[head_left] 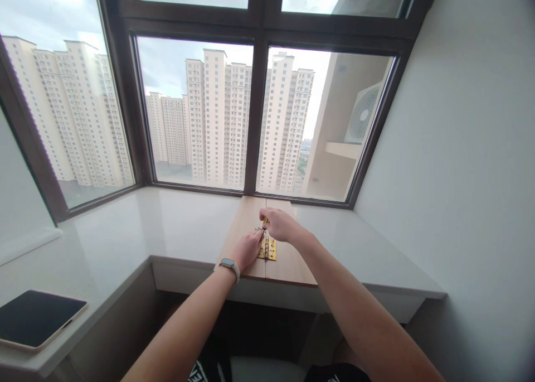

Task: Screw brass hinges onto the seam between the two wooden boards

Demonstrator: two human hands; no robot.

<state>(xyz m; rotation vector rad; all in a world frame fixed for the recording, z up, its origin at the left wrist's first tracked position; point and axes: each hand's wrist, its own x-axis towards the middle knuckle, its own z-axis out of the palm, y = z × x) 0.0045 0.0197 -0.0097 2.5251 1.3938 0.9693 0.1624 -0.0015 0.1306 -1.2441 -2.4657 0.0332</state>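
Two light wooden boards (288, 267) lie side by side on the white sill, with a narrow seam between them. A gold hinge (271, 250) rests across that seam near the front. My left hand (248, 248), with a band on its wrist, is at the hinge's left edge, its fingertips closed near a thin dark shaft. Above the hinge, my right hand (279, 223) is wrapped round a yellow-handled screwdriver (266, 220), mostly hidden by the fingers. Small dark screws (258, 229) seem to lie just beyond my left fingertips.
A dark-screened tablet (39, 318) lies on the white counter (112, 259) at the lower left. Brown window frames (251, 120) stand behind the boards, and a white wall (468, 148) rises on the right. The sill's front edge runs below the boards.
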